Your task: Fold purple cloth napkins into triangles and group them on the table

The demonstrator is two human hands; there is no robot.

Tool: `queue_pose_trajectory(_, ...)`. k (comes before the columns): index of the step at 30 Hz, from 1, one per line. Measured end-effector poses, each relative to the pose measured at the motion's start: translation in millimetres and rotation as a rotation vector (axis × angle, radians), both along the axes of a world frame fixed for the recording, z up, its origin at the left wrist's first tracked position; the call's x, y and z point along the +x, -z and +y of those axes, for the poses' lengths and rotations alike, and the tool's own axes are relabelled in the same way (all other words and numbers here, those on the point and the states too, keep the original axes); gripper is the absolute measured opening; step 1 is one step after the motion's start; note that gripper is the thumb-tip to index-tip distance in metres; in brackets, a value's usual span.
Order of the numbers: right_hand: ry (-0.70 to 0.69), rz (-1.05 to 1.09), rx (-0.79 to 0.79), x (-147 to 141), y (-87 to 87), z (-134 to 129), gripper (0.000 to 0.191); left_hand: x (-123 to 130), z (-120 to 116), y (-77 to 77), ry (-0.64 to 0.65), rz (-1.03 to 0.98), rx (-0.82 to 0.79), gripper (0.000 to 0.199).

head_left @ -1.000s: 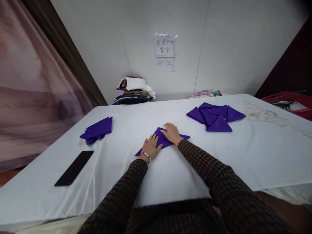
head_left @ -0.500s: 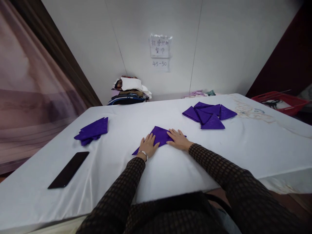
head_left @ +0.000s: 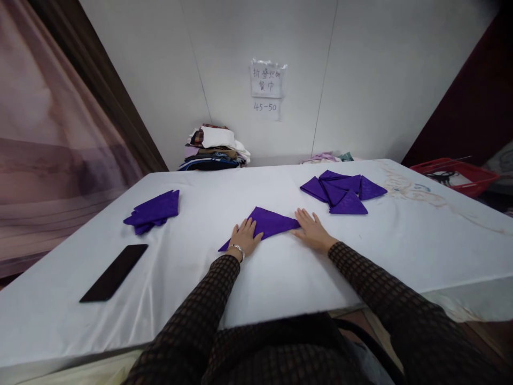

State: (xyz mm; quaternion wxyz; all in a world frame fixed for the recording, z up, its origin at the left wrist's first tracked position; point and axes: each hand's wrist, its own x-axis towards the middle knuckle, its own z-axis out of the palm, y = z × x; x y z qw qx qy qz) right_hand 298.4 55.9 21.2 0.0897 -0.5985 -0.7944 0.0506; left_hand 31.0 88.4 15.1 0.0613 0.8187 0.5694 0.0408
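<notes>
A purple cloth napkin [head_left: 273, 222], folded into a triangle, lies flat on the white tablecloth in front of me. Its long edge faces my body. My left hand [head_left: 244, 238] rests open on its left part, fingers spread and covering some of the cloth. At the right corner lies my right hand [head_left: 313, 230], also open and flat, with its fingertips on or beside the tip. Several folded purple napkins [head_left: 347, 203] overlap at the back right. Another small stack of purple napkins [head_left: 154, 211] is at the left.
A black flat slab [head_left: 114, 272], perhaps a phone or tablet, lies at the left on the tablecloth [head_left: 192, 299]. Folded clothes [head_left: 216, 152] are piled by the wall. A red basket [head_left: 460, 184] stands beyond the table's right edge. Handwritten paper signs [head_left: 267, 85] hang on the wall.
My right hand has slid right along the napkin, from its middle to its right corner. My left hand has stayed in place on the cloth.
</notes>
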Motion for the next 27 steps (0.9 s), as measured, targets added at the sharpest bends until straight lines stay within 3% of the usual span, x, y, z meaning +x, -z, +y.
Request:
queue_pose_trajectory(4, -0.269, 0.04, 0.026, -58, -10.4, 4, 0.076, 0, -1, -1.7, -0.01, 0.004, -0.016, 0.061)
queue_pose_trajectory(8, -0.332, 0.099, 0.016, -107, -13.8, 32, 0.074, -1, -2, -0.8, -0.002, 0.002, -0.033, 0.059)
queue_pose_trajectory(12, -0.241, 0.089, -0.078, -116, -3.5, 58, 0.07, 0, -2, 2.0, -0.013, -0.049, -0.029, 0.06)
queue_pose_trajectory(17, -0.212, 0.066, -0.071, -107, 12.0, 63, 0.069, -7, -1, 3.8, -0.025, -0.166, -0.003, 0.064)
queue_pose_trajectory(21, -0.213, 0.058, -0.048, -107, 15.1, 62, 0.071, -52, -12, 7.4, -0.143, -0.213, 0.066, 0.055)
queue_pose_trajectory(25, -0.214, 0.055, -0.049, -107, 17.7, 64, 0.072, -112, -39, 11.9, -0.345, -0.294, 0.185, 0.033)
queue_pose_trajectory(27, -0.217, 0.047, -0.043, -107, 19.2, 64, 0.073, -129, -52, 12.3, -0.403, -0.329, 0.236, 0.026)
